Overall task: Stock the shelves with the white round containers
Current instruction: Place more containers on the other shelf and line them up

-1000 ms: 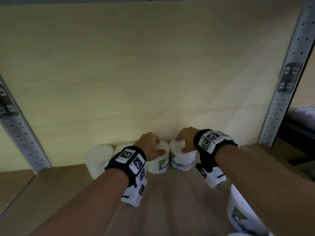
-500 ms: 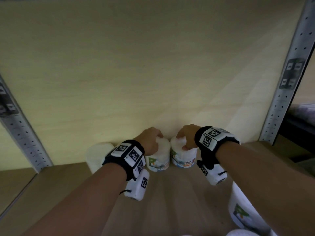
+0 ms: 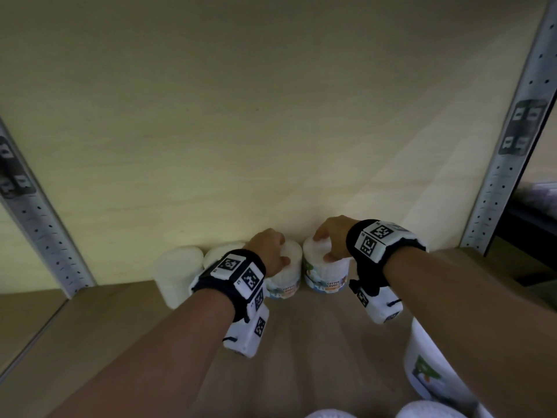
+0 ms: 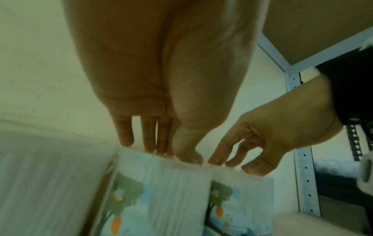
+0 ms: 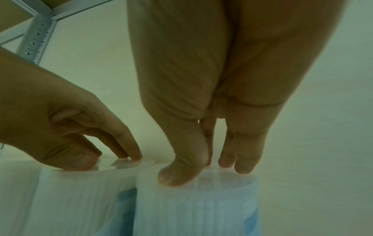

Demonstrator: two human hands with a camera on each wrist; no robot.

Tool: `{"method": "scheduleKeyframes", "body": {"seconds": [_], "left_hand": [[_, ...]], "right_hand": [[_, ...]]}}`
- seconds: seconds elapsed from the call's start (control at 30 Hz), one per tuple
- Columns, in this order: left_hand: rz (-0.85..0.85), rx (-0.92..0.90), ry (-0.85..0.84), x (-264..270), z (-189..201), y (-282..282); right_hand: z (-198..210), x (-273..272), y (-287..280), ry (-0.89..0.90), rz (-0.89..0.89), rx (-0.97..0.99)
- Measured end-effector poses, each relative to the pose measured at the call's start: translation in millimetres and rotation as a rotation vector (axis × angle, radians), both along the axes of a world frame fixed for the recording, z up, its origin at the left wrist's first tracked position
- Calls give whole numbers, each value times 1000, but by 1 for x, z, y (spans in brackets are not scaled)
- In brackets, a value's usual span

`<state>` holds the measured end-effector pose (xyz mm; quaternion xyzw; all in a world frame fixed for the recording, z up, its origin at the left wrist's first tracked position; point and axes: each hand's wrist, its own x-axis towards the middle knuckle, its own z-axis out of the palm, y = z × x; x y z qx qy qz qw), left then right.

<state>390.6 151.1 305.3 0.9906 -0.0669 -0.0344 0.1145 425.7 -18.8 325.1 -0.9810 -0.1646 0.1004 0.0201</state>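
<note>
Two white round containers with a picture label stand side by side at the back of the shelf, the left container and the right container. My left hand is above the left one, with its fingertips and thumb resting on the lid. My right hand rests the same way on the right one's lid. No finger curls round either container. Two more plain white containers stand in the same row to the left, the nearer one partly hidden by my left wrist.
The wooden shelf board runs to a pale back panel. Perforated metal uprights stand at both sides. Another labelled white container sits under my right forearm, and two white tops show at the bottom edge.
Both hands stay on top of the two containers at the back panel. The view has shifted slightly; the containers show no clear movement.
</note>
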Motion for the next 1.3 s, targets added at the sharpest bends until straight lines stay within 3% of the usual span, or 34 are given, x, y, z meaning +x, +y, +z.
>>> {"method": "scheduleKeyframes", "body": {"seconds": [0.27,0.57,0.87,1.3], "left_hand": [[-61,-70,89,1,9,6],[-135,65,133,-10,23,-3],[-242,227,212,-64,37,-23],[-286,218,190,-144,44,-42]], "right_hand": [[5,-1,2,17,15,-43],[8,-16,1,50,7,-77],[18,-75,-5,39,20,-155],[26,-154,-27,109,73,-110]]}}
